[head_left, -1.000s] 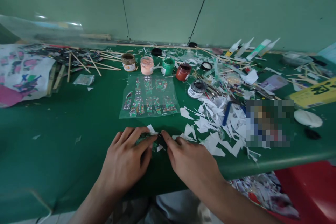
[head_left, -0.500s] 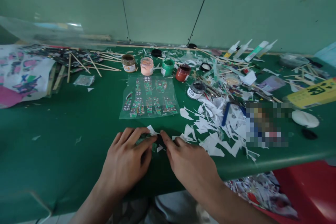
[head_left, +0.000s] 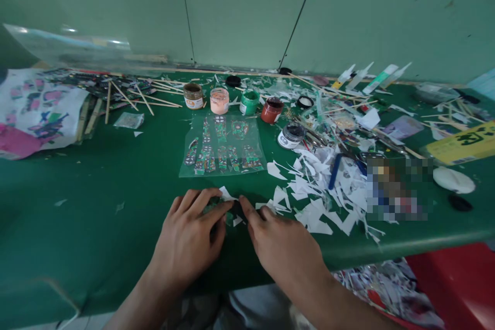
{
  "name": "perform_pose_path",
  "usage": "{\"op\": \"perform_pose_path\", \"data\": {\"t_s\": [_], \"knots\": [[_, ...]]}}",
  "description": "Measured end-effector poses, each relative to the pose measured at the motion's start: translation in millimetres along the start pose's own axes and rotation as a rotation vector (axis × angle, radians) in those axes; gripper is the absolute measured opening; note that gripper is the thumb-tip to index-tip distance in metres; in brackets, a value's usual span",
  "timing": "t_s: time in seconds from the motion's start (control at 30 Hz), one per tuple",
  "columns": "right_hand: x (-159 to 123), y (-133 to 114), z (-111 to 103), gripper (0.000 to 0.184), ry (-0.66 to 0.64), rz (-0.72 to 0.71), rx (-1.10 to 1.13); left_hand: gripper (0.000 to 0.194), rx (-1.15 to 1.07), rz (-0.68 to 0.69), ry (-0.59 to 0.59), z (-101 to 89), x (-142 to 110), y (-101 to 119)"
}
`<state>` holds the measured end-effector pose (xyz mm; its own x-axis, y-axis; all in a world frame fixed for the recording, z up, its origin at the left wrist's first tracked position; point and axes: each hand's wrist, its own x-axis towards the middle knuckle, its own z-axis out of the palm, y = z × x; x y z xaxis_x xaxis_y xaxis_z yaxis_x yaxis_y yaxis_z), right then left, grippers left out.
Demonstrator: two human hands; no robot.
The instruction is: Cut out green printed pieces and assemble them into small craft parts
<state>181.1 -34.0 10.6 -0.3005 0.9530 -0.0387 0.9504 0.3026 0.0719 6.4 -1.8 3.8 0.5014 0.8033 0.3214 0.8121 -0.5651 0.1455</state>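
Near the table's front edge, my left hand bends its fingers over a small piece with a white paper strip at its top; greenish parts show beneath the fingers. My right hand is closed close beside it, index fingertip at the strip's right end and thumb tucked under. A small black thing lies between the two hands, mostly hidden, its kind unclear. Beyond the hands lies a clear plastic sheet bearing several green patterned pieces.
Open jars of brown, peach, green, red and dark paint stand behind the sheet. White paper scraps heap up to the right, with a blue-handled tool. Wooden sticks lie back left.
The view has shifted slightly, so everything sits a little lower and further right. Both hands keep nearly the same pose at the small piece.
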Motion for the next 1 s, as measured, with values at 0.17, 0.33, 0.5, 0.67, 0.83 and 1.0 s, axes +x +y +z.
{"op": "perform_pose_path", "data": {"t_s": [0.17, 0.33, 0.5, 0.67, 0.83, 1.0], "knots": [[-4, -2, -2, 0.063, -0.021, -0.031, -0.05, 0.031, 0.002, -0.009, 0.001, 0.3, -1, 1], [-12, 11, 0, 0.057, 0.031, -0.034, -0.052, 0.031, 0.015, -0.007, 0.012, -0.1, -2, -1], [-12, 39, -3, 0.046, 0.139, -0.073, 0.125, 0.04, -0.105, 0.076, 0.028, -0.2, -3, -3], [-2, 40, 2, 0.044, 0.16, -0.118, 0.244, 0.039, -0.148, 0.059, 0.046, 0.0, -4, -5], [3, 28, 10, 0.045, 0.204, -0.153, 0.235, 0.041, -0.126, 0.081, 0.05, 1.6, -5, -7], [1, 26, 10, 0.044, 0.199, -0.161, 0.24, 0.04, -0.116, 0.101, 0.085, 3.7, -4, -8]]}}
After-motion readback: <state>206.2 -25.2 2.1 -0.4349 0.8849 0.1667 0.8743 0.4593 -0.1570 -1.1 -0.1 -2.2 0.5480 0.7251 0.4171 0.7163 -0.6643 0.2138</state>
